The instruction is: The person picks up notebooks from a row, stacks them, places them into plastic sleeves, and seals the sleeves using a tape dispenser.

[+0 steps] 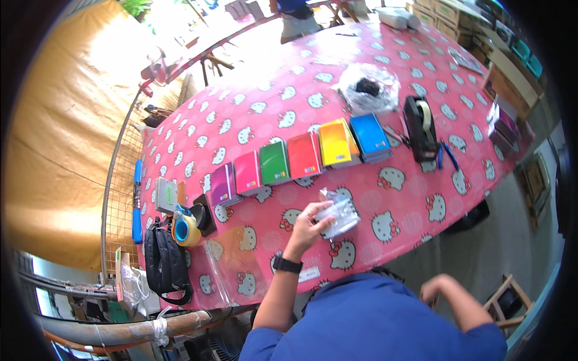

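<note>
Head view: left hand (307,224) fingers closed on a clear plastic-wrapped packet (339,215) lying on the pink patterned tablecloth (409,198), just below the row of coloured notebooks (301,157); right hand (435,287) hangs off the table edge, loosely curled, holding nothing

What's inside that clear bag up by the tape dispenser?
The clear bag holds a dark clump of small things, too small to tell what. Crinkled plastic glare covers whatever else sits inside. The tape dispenser stands beside it.
</note>
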